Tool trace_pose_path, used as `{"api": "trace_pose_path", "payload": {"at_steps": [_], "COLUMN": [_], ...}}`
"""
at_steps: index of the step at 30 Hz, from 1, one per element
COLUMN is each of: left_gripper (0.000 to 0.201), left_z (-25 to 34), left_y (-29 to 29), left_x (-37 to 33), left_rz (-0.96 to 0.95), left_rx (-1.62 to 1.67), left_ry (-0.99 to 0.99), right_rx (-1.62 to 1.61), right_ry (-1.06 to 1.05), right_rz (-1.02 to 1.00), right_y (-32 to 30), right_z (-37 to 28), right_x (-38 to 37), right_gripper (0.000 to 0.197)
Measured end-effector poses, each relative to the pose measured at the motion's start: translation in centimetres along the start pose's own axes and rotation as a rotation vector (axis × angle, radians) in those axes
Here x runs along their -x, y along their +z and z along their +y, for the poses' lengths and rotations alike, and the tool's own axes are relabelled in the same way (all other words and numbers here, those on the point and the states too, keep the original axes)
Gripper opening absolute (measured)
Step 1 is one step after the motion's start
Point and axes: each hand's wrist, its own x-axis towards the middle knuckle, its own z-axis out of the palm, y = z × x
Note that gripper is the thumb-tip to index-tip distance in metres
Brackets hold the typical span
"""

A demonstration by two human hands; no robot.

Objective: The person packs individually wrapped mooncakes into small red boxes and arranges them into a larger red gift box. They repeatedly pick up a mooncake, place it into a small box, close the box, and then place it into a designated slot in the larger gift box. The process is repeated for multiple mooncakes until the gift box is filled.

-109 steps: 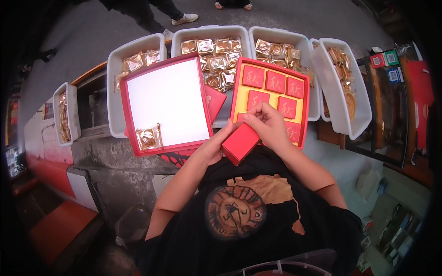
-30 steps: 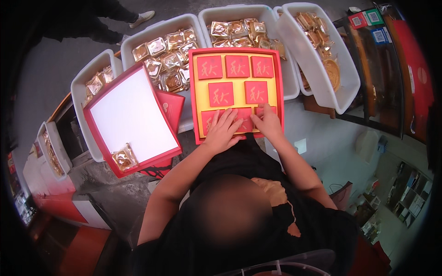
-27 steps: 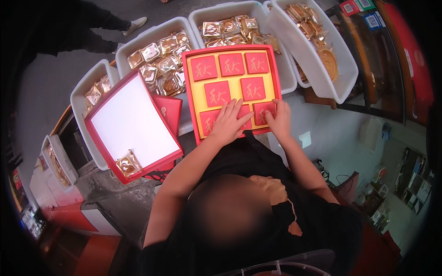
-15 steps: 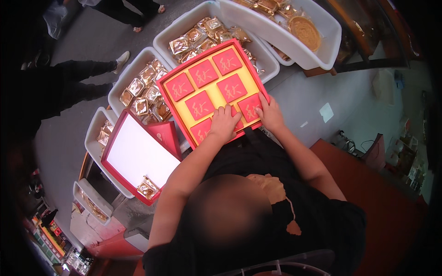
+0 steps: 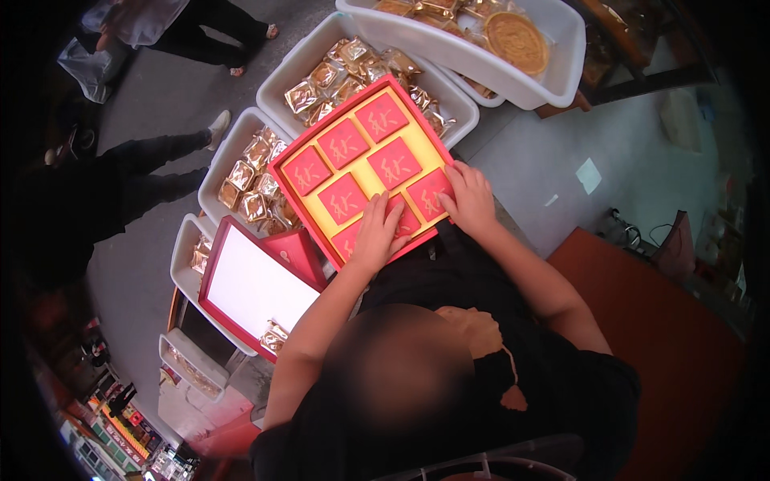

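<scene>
A large red gift box with a yellow insert lies tilted before me, reaching over the tubs. In it sit several small red square boxes with gold characters. My left hand rests on a small box in the near row, its fingers stretched and apart, partly covering it. At the near right corner, my right hand lies over the rim, fingertips on the edge and thumb by the corner small box. Its fingers are apart. Beside my left forearm is a red-edged lid with its white inside up.
A wrapped pastry lies on the lid's near corner. Grey tubs of foil-wrapped pastries line the far and left sides; one upper tub holds a large round pastry. People stand at the far left. A reddish-brown surface is at right.
My left hand's fingers have straightened over the near small box and moved slightly left. My right hand stays at the corner. The whole view has shifted and turned a little.
</scene>
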Motion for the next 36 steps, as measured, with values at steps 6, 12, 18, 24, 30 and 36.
{"api": "trace_pose_path", "payload": {"at_steps": [6,12,18,24,30,36], "left_gripper": [0.068,0.071,0.073,0.074,0.073,0.069], "left_z": [2.0,1.6,1.6,1.3,1.1,1.2], "left_y": [0.2,0.9,0.9,0.6,1.3,1.1], "left_x": [1.1,1.4,1.8,1.7,2.5,1.7], "left_rz": [-0.171,-0.163,-0.111,-0.139,-0.107,-0.111], "left_rx": [-0.190,-0.146,-0.136,-0.175,-0.213,-0.233], "left_ry": [0.063,0.030,0.052,0.070,0.107,0.080], "right_rx": [0.094,0.258,0.225,0.205,0.257,0.366], "right_ry": [-0.049,0.133,0.268,0.116,0.116,0.138], "right_rz": [-0.174,-0.138,-0.267,-0.172,-0.353,-0.316], "right_y": [1.8,3.6,1.6,2.3,1.7,1.6], "right_z": [-3.4,-5.2,-6.9,-6.0,-5.9,-7.7], "right_x": [-1.4,-1.3,-3.9,-2.5,-4.3,-4.0], "right_gripper": [0.061,0.065,0.067,0.064,0.070,0.070]}}
